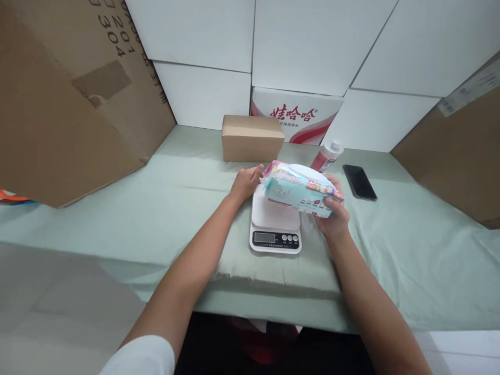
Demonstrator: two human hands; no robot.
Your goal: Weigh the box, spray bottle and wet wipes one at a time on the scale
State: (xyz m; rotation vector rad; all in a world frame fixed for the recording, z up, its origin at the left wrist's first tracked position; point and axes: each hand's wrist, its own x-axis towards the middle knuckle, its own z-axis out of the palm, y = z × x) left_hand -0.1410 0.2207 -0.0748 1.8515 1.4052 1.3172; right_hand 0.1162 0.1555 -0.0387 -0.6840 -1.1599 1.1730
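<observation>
My right hand (336,211) grips the right end of a soft pack of wipes (299,191), thumb on the near side. The pack is pale blue with pink and white printing, and it is held tilted above a white kitchen scale (276,214). Its lower edge hides part of the weighing plate. My left hand (247,183) is closed, fingers curled, at the far left corner of the scale, close to the pack's left end. Whether it holds anything is hidden. The scale's grey display and round buttons face me.
Behind the scale stand a plain brown carton (253,139), a white box with red lettering (299,115) and a white-capped bottle (327,155). A black phone (360,182) lies to the right. Large cardboard sheets (70,114) flank the green cloth (187,208).
</observation>
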